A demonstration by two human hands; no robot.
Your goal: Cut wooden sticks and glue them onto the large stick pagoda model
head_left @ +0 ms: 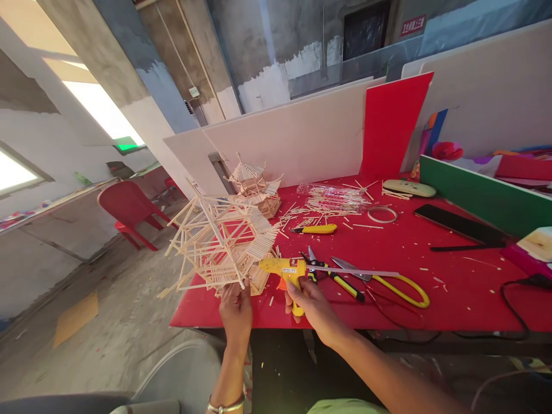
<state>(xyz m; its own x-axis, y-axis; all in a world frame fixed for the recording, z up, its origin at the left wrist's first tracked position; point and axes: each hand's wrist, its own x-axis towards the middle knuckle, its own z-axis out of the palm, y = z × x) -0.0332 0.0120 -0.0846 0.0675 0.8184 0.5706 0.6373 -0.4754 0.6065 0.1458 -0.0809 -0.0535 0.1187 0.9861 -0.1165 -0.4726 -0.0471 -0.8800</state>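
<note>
My left hand [235,307] grips the lower edge of a large model built of thin wooden sticks [219,241], holding it tilted over the left corner of the red table [431,287]. My right hand [311,302] is closed round the handle of a yellow glue gun [282,269]. The gun's nozzle points left and meets the stick model near its lower right side. A glue stick pokes out of the gun's back to the right.
A smaller stick pagoda [254,187] stands behind. Loose sticks [332,201], a yellow knife [314,229], a tape ring [382,214], pliers [334,278], yellow-handled scissors [388,282] and a black phone [459,224] lie on the table. White and red boards stand behind. A red chair [127,210] stands left.
</note>
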